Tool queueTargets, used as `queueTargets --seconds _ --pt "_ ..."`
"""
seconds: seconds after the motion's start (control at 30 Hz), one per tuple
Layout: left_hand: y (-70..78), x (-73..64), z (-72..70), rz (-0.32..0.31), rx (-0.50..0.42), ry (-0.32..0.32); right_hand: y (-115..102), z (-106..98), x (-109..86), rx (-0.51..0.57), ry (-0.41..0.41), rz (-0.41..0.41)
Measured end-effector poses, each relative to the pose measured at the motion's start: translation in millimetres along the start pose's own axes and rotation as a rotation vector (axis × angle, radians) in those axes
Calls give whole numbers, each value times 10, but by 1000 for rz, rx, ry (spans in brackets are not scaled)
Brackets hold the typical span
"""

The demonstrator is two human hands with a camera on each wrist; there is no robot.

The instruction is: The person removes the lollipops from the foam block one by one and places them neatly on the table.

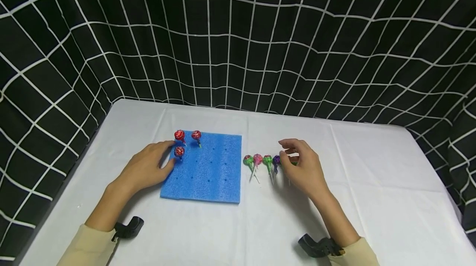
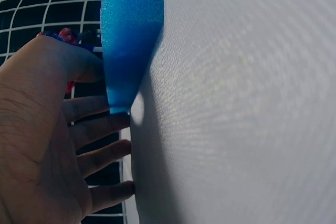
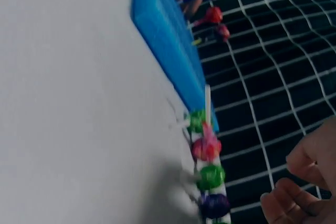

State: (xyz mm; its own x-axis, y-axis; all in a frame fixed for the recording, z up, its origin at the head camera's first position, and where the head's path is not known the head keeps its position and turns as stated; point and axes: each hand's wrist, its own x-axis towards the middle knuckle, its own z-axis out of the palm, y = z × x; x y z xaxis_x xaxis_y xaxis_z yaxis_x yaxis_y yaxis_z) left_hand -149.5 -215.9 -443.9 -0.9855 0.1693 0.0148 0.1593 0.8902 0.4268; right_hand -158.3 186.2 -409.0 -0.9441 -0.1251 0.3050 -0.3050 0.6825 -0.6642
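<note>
A blue foam board [image 1: 219, 185] with small holes lies flat on the table. Three red-wrapped lollipops stand in its far left part: one at the corner [image 1: 179, 135], one to its right [image 1: 196, 135], one nearer [image 1: 179, 151]. My left hand [image 1: 145, 167] rests at the board's left edge, thumb against the foam and fingers extended in the left wrist view. Right of the board lies a row of lollipops: green [image 1: 248, 160], pink [image 1: 258, 159], another green [image 1: 267, 160] and purple [image 1: 276, 160]. Over the row's right end hovers my right hand [image 1: 306, 171], fingers loosely bent, holding nothing and partly hiding more lollipops.
White cloth [image 1: 372, 167] covers the table. Behind and at both sides hangs a black curtain with a white grid [image 1: 230, 43]. A black device sits on the left wrist [image 1: 129, 228], and a similar black device on the right wrist [image 1: 314, 246].
</note>
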Motion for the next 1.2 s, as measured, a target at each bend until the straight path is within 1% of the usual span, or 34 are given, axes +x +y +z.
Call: queueTargets --seconds 0.17,0.3,0.5,0.67,0.77,0.97,1.2 --pt "-12 -2 -3 -4 -4 -3 -133 164 21 76 -27 -50" --pt "-20 -6 -4 -3 -2 -6 -204 297 13 117 -42 -89" --pt "14 8 23 3 -1 -13 -319 405 -8 150 -72 -87" --pt "52 33 37 19 -5 -4 -404 483 11 196 -73 -110" --pt "50 22 29 18 -1 2 -470 561 24 229 -98 -117" --pt "34 -13 -1 13 -3 -8 -597 738 57 297 -157 -124" --pt "-17 -23 -37 -10 4 -20 -757 946 114 295 -245 -133"
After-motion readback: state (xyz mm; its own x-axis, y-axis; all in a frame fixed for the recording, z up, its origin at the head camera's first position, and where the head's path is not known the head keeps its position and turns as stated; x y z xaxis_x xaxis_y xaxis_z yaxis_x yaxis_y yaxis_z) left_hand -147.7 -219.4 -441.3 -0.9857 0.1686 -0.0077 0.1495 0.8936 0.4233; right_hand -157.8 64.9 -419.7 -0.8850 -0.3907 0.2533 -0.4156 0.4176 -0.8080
